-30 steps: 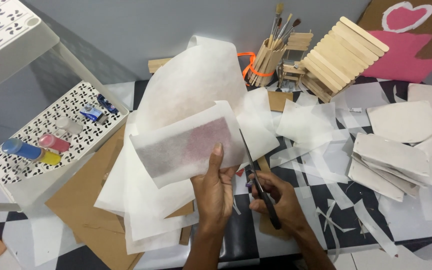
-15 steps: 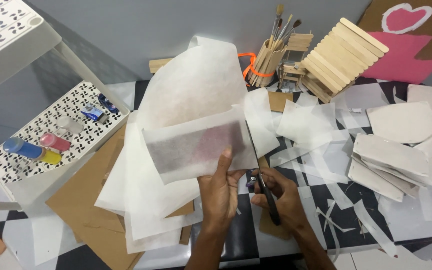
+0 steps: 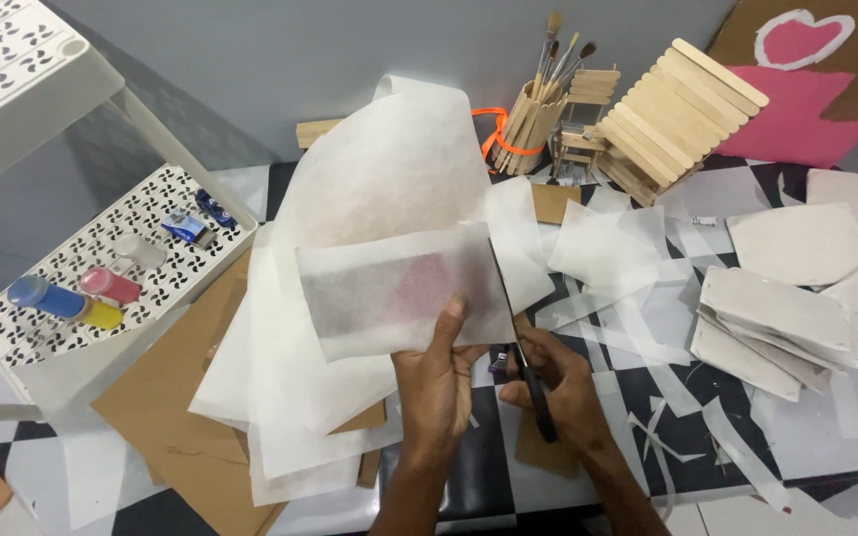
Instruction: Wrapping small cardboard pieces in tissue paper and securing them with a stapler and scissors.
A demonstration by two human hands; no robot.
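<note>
Both my hands hide a good deal: my left hand (image 3: 439, 382) covers the lower edge of the folded white paper sheet (image 3: 399, 288) it pinches, thumb on top and fingers out of sight behind, while my right hand (image 3: 558, 382) is closed around the black scissors (image 3: 528, 367), whose handles are buried in my grip and whose blades run up along the sheet's right edge, too thin to tell how far they gape. Under my left hand lie loose white sheets (image 3: 290, 397) over brown cardboard (image 3: 176, 407), and beyond my right hand sit paper scraps (image 3: 796, 318), with a craft-stick holder of brushes (image 3: 533, 124) farther off above the scissors.
</note>
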